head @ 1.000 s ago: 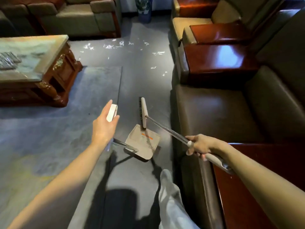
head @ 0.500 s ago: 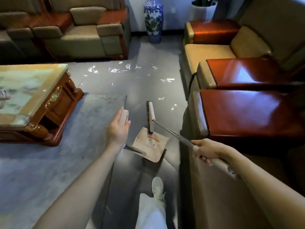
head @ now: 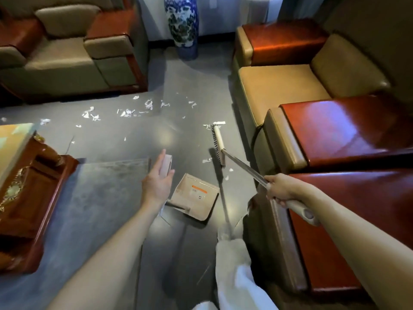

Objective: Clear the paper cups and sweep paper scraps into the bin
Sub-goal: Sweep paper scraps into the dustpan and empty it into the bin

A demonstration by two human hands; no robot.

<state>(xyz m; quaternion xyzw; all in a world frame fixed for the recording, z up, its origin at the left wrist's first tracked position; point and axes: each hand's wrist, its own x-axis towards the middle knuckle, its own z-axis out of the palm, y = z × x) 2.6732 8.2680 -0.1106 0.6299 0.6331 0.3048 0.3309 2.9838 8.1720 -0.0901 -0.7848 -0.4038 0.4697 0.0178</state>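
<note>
paper scraps (head: 126, 113): small, white, torn, scattered on the grey floor (head: 178, 139). Thickest in a band at far left of centre, with a few strays by the broom head.
broom (head: 243, 167): cream head, dark bristles facing left. The steel shaft slants near-right into the right hand (head: 282, 191), which grips it at the pale handle.
dustpan (head: 196, 195): beige with an orange label, tray tilted, just left of the broom. The left hand (head: 156, 184) holds the top of its handle.
</note>
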